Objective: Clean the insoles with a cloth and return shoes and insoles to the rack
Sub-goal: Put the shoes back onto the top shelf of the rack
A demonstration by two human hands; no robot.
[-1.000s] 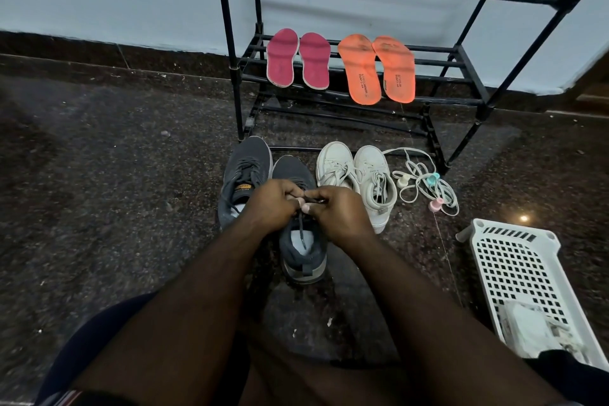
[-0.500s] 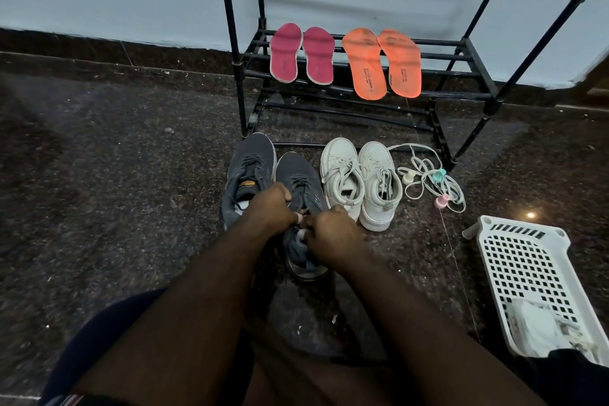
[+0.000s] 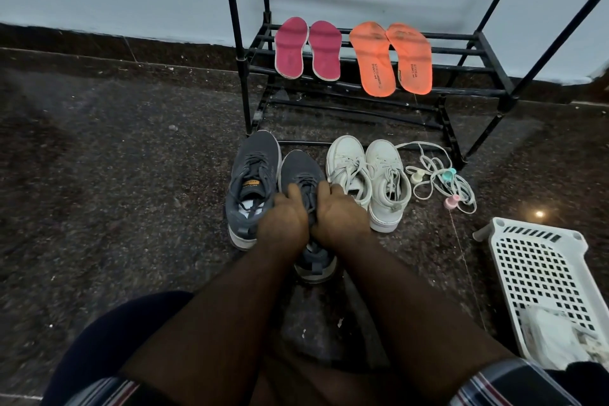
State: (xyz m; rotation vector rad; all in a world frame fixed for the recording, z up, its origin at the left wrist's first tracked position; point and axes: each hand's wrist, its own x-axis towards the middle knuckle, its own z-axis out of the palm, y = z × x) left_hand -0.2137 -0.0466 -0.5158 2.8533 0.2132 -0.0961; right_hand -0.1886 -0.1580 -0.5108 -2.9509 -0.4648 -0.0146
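Two grey sneakers stand on the floor in front of the black rack [image 3: 245, 69]. The left grey sneaker [image 3: 252, 181] stands free. My left hand [image 3: 285, 221] and my right hand [image 3: 339, 214] both lie over the right grey sneaker [image 3: 301, 168], fingers curled round its laces and tongue; the shoe's middle is hidden under them. A pair of white sneakers [image 3: 369, 175] stands just right of my hands. On the rack's lower shelf lie two pink insoles [image 3: 306, 48] and two orange insoles [image 3: 392, 58].
A tangle of white laces [image 3: 438, 175] with small pink and teal clips lies right of the white sneakers. A white perforated basket [image 3: 540, 273] at the right holds a white cloth [image 3: 553, 330]. The floor is dark speckled stone; a pale wall is behind the rack.
My hands have dropped from pulling the lace taut above the right grey sneaker to lying on its laces and tongue. The camera has tilted slightly.
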